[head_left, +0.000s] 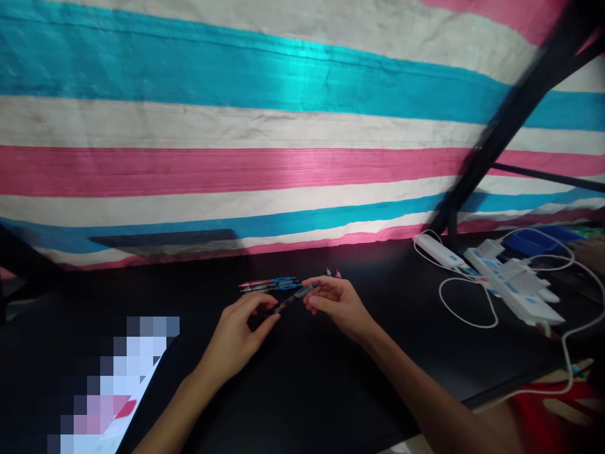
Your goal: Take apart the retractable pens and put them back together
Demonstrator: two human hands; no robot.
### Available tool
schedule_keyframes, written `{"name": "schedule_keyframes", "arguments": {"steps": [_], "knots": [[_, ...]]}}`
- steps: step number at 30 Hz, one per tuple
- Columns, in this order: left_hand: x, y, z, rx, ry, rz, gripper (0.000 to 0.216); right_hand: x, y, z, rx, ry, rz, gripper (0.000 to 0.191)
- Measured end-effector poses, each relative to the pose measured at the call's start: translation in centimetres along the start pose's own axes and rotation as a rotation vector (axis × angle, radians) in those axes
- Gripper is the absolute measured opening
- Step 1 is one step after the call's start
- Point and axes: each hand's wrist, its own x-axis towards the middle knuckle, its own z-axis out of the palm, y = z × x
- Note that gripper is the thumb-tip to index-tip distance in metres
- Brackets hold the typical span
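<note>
A slim dark pen (pixel 296 297) with a grey upper part slants between my two hands, above the black table. My right hand (pixel 341 307) pinches its upper end. The thumb and fingers of my left hand (pixel 243 323) close around its lower end. Just beyond my hands, several pens (pixel 267 285) with blue and red parts lie side by side on the table. Behind my right hand show the ends of two more pens, one red (pixel 338 273) and one pale; the hand hides the rest of them.
At the right, a white power strip (pixel 517 287) with plugs, a white adapter (pixel 438 251) and looping white cables lie on the black table (pixel 368 378). A bright, pixelated screen (pixel 137 372) is at left. Striped sheeting (pixel 236 170) hangs behind; a dark frame bar (pixel 501 135) slants across it.
</note>
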Motion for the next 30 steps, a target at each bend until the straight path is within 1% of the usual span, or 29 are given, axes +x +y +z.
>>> {"name": "schedule_keyframes", "arguments": {"steps": [2,3,4,5,6,8,9,11,12,15,17,19,21,22,24,27,30], "knots": [[-0.2,0.6,0.6,-0.052,-0.087,-0.016,0.018,-0.2,-0.1,0.6,0.133,-0.159,0.021,0.041],[-0.3,0.9,0.9,-0.098,-0.127,-0.032,0.015,-0.3,-0.2,0.8,0.164,-0.223,0.028,0.045],[-0.3,1.1,1.1,-0.158,-0.156,-0.070,0.015,-0.4,-0.2,1.0,0.167,-0.252,0.030,0.046],[-0.3,1.4,1.3,-0.241,-0.168,-0.118,0.017,-0.5,-0.2,1.0,0.134,-0.241,0.023,0.043],[-0.4,1.5,1.5,-0.327,-0.171,-0.166,0.019,-0.5,-0.2,1.1,0.060,-0.196,0.006,0.039],[-0.3,1.6,1.7,-0.487,-0.163,-0.245,0.021,-0.4,-0.1,1.0,-0.178,-0.090,-0.026,0.029],[-0.3,1.5,1.8,-0.545,-0.152,-0.268,0.022,-0.4,0.1,1.0,-0.300,-0.063,-0.024,0.026],[-0.2,1.1,1.9,-0.594,-0.115,-0.290,0.022,-0.4,0.3,1.0,-0.456,-0.081,0.022,0.023],[-0.2,0.9,1.9,-0.593,-0.089,-0.293,0.023,-0.4,0.5,1.1,-0.478,-0.116,0.053,0.023],[-0.1,0.4,2.0,-0.566,-0.043,-0.294,0.025,-0.5,0.7,1.3,-0.427,-0.231,0.128,0.036],[-0.1,0.3,1.9,-0.584,-0.040,-0.320,0.026,-0.5,0.7,1.2,-0.356,-0.249,0.172,0.038],[-0.1,0.2,1.6,-0.613,-0.002,-0.361,0.027,-0.3,0.5,0.8,-0.296,-0.181,0.223,0.033],[0.0,0.1,1.1,-0.644,0.089,-0.377,0.027,0.0,0.4,0.1,-0.271,-0.080,0.254,0.028],[0.1,0.0,0.8,-0.660,0.135,-0.373,0.025,0.2,0.3,-0.3,-0.258,-0.040,0.257,0.026],[0.2,-0.3,0.4,-0.682,0.186,-0.356,0.024,0.4,0.2,-1.0,-0.197,0.010,0.239,0.025],[0.4,-0.5,0.0,-0.633,0.171,-0.326,0.023,0.5,0.1,-1.3,-0.037,0.030,0.238,0.024],[0.3,-0.4,-0.1,-0.532,0.106,-0.319,0.024,0.3,0.1,-1.1,0.049,-0.026,0.303,0.022]]}}
